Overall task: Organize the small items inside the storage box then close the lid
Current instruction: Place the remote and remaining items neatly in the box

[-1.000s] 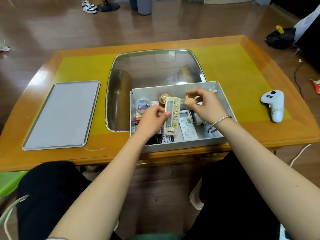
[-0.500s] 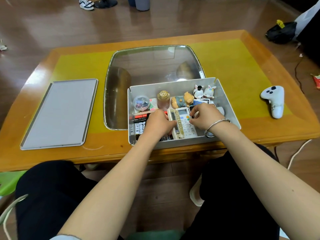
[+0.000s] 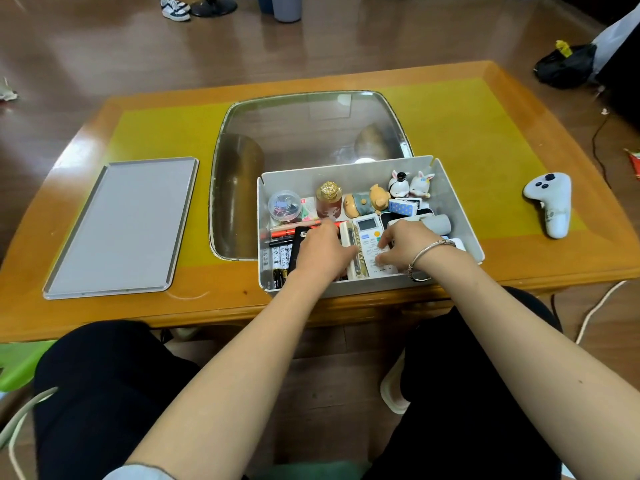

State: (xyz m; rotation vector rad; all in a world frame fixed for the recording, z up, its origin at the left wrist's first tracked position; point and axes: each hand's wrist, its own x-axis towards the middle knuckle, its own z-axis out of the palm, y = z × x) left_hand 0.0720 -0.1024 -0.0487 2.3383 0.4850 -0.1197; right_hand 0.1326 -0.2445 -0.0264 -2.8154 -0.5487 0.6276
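Hands [image 3: 320, 252] [image 3: 403, 247] hide remotes [image 3: 369, 233] | grip unclear (box [image 3: 460, 209] open)

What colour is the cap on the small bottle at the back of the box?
Gold, ornate, on the small bottle of amber liquid; the head view shows it.

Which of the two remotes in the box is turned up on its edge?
The beige remote by the left hand; the white remote beside it lies flat, screen up.

hands [image 3: 360, 252] on remotes [image 3: 363, 244] inside storage box [image 3: 460, 216], lid [image 3: 124, 226] aside
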